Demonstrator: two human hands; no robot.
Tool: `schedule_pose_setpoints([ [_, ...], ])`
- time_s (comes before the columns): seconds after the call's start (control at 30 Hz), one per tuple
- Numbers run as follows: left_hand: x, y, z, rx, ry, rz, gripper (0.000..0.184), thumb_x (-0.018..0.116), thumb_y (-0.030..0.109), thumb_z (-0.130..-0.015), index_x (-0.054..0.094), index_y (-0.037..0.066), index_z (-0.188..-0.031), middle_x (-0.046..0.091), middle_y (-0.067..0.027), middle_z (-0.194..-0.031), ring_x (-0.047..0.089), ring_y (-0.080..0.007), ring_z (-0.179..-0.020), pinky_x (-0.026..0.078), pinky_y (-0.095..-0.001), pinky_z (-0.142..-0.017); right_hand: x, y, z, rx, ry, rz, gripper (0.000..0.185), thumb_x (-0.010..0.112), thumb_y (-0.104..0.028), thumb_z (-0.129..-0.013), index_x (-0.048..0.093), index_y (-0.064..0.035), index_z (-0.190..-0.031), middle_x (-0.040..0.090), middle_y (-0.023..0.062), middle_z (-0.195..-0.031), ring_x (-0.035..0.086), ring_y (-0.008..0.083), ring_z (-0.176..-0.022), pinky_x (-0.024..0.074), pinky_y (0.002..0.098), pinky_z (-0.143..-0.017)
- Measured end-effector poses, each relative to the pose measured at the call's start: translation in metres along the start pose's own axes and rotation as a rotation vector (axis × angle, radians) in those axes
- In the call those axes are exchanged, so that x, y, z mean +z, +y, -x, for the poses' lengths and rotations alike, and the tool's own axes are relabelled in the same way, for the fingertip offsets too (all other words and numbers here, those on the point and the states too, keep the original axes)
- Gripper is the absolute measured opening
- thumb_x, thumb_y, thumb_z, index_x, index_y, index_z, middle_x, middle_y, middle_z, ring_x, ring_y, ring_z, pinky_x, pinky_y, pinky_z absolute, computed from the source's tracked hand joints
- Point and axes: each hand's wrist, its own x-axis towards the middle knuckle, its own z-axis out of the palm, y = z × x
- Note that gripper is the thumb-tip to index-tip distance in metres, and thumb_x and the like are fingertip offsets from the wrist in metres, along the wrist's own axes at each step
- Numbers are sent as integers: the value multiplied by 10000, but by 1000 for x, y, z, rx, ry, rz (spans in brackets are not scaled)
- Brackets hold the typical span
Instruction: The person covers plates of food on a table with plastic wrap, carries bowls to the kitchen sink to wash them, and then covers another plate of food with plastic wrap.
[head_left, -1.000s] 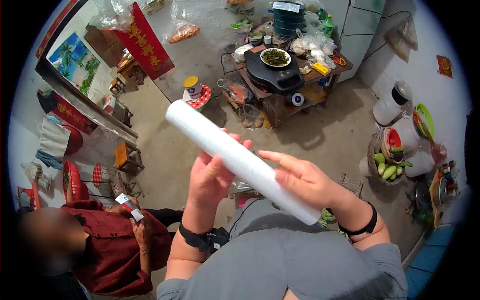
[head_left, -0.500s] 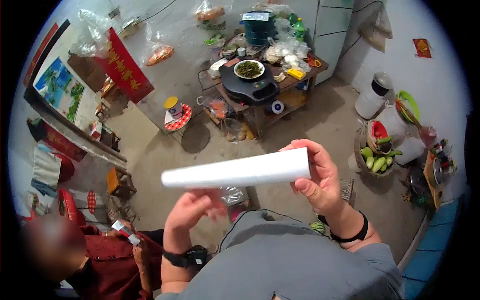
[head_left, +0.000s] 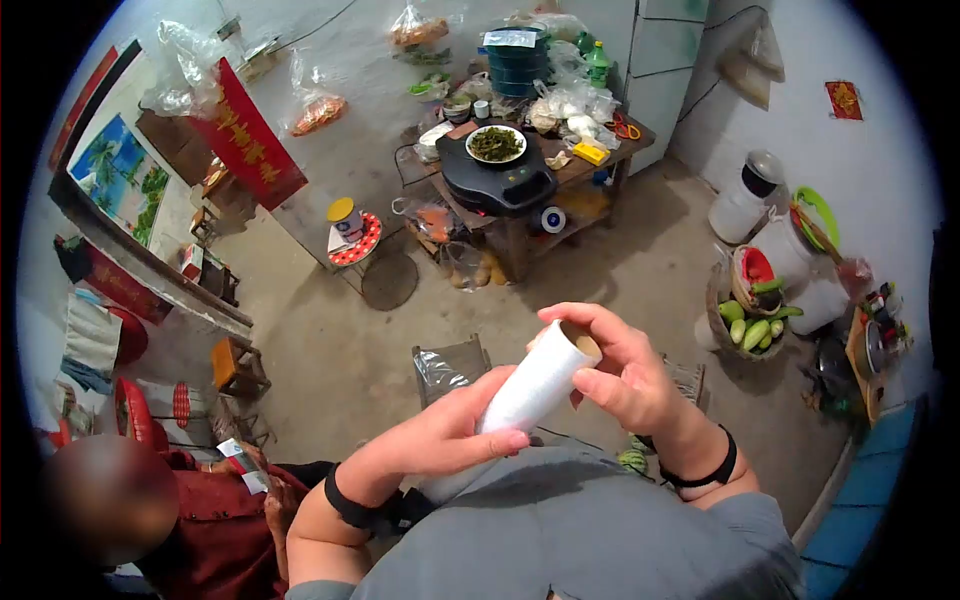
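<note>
A white roll with a brown cardboard core, which looks like plastic film, is held at a slant in front of my body. Its hollow end faces up and to the right. My left hand is wrapped round the lower end, thumb along the near side. Around the upper end curl the fingers and thumb of my right hand. Beyond my left hand, a low seat carries a crumpled clear plastic sheet.
A wooden table holds a black electric griddle with a plate of greens on it. On the right stands a basket of vegetables. A seated person in dark red holds a small packet at lower left.
The roll has swung from nearly level to slanted, its open end now showing. My left hand, blurred below the roll before, has closed round its lower end. My right hand stays on the other end.
</note>
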Motion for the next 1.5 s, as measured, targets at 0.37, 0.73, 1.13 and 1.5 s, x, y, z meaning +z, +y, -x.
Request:
schedule_pose_setpoints([
  [0.37, 11, 14, -14, 117, 161, -480, 543, 632, 249, -809, 361, 2, -1208, 570, -185, -941, 583, -291, -848, 458, -365, -726, -9, 7, -11, -45, 68, 273, 320, 612, -129, -754, 453, -45, -1019, 489, 37, -917, 477, 87, -778, 443, 229, -628],
  [0.73, -4, 0, -42, 436, 316, -357, 544, 529, 217, -873, 236, 25, -1290, 454, -181, -1168, 471, -262, -1092, 397, -377, -893, 6, 43, -22, -178, 38, 8, 525, 540, -283, -881, 324, -31, -1288, 453, 75, -1167, 427, 145, -1064, 365, 295, -894],
  [1.13, -31, 24, -34, 420, 574, 237, 665, 555, 76, -791, 206, 76, -1357, 506, -99, -1046, 490, -79, -667, 410, -181, -538, -3, 13, -37, 208, -159, -162, 482, 444, -458, -888, 423, -32, -1112, 542, 58, -825, 563, 105, -638, 472, 240, -560],
  [1.5, -18, 34, -31, 333, 333, 360, 528, 510, 65, -736, 384, 80, -1248, 508, -64, -1099, 486, -53, -815, 379, -148, -561, -5, 1, -22, 434, -233, -207, 456, 421, -470, -893, 437, -38, -1036, 541, 72, -783, 560, 119, -630, 466, 248, -567],
])
